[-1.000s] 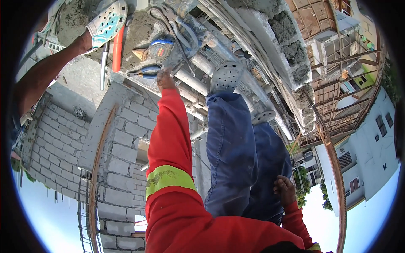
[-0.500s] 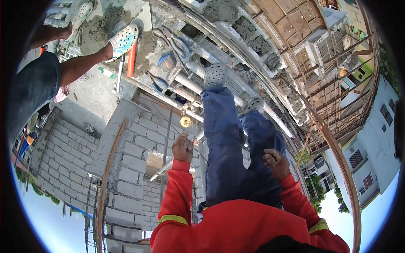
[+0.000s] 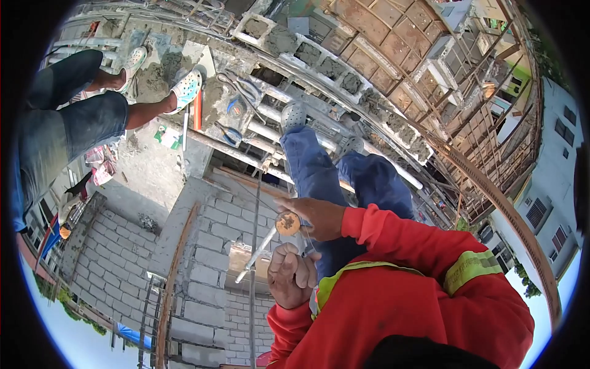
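My right hand (image 3: 321, 218) reaches across in front of my legs, closed around a round tan piece (image 3: 287, 223) whose flat, worn end faces up. Just below it, my left hand (image 3: 291, 278) has its fingers curled in, the thumb side toward the right hand. A thin pale string (image 3: 307, 238) seems to run between the two hands. Whether the left fingers grip it is hard to make out. Both hands are over the open drop beside the block wall (image 3: 200, 270).
Pliers (image 3: 228, 133), a blue tape measure (image 3: 236, 107), long-handled cutters (image 3: 243, 89) and an orange-handled tool (image 3: 197, 111) lie on the ledge. Another person's foot (image 3: 186, 90) stands beside them. Pipes (image 3: 264, 130) run under my feet. A vertical bar (image 3: 254, 264) rises left of my hands.
My right hand has swung left and closed on the tan piece, which hung apart from both hands before. My left hand has come lower and nearer my body. The view has shifted.
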Demonstrator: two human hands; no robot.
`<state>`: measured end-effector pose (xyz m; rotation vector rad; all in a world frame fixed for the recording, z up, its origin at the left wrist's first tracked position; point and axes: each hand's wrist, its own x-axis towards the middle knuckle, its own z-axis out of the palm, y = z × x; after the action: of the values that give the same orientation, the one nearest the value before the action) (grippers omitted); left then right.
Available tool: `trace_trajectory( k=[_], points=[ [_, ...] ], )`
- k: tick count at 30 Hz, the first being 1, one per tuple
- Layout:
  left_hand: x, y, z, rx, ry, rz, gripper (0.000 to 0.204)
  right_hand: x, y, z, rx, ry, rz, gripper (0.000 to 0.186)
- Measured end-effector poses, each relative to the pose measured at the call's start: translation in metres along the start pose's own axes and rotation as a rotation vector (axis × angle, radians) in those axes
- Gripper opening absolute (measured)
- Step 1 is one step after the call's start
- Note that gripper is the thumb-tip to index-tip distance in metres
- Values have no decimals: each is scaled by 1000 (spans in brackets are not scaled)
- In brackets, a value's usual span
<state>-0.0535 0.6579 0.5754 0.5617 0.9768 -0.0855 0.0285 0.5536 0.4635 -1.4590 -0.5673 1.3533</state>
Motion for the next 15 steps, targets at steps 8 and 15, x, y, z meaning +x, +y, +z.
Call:
trace_trajectory(
  k=[8, 15],
  points=[
    [-4, 33, 55, -438, -276, 149, 20, -144, -80, -30, 119, -89, 82, 30],
    [46, -26, 80, -127, -569, 205, 21, -236, -211, -67, -14, 124, -214, 28]
  ],
)
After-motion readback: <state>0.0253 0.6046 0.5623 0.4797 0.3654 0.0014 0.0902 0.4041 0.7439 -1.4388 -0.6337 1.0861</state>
